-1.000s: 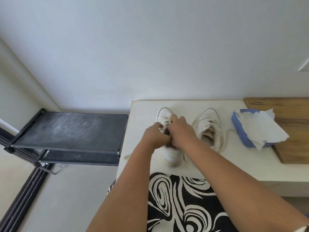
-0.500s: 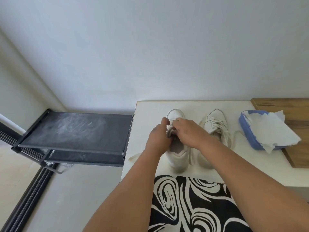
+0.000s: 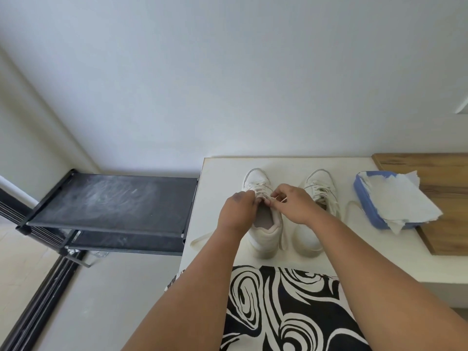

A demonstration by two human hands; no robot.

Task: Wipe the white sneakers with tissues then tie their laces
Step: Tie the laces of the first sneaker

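Two white sneakers stand side by side on a white table (image 3: pixel 217 173), toes toward the wall. My left hand (image 3: pixel 238 211) and my right hand (image 3: pixel 291 206) meet over the tongue of the left sneaker (image 3: pixel 266 231), each pinching its laces (image 3: pixel 258 188). One loose lace end (image 3: pixel 200 240) trails off to the left on the table, another hangs down the sneaker's right side. The right sneaker (image 3: pixel 319 183) stands untouched, partly hidden by my right forearm, with its own lace (image 3: pixel 350 206) lying loose to the right.
A blue pack of white tissues (image 3: pixel 395 198) lies to the right, partly on a wooden board (image 3: pixel 430 171). A dusty black shoe rack (image 3: pixel 109 201) stands left of the table. Black-and-white patterned clothing (image 3: pixel 278 312) fills the near edge. The wall is right behind.
The hands have drawn a little apart over the left sneaker's tongue, so the toe and upper laces now show. The view has shifted slightly left.
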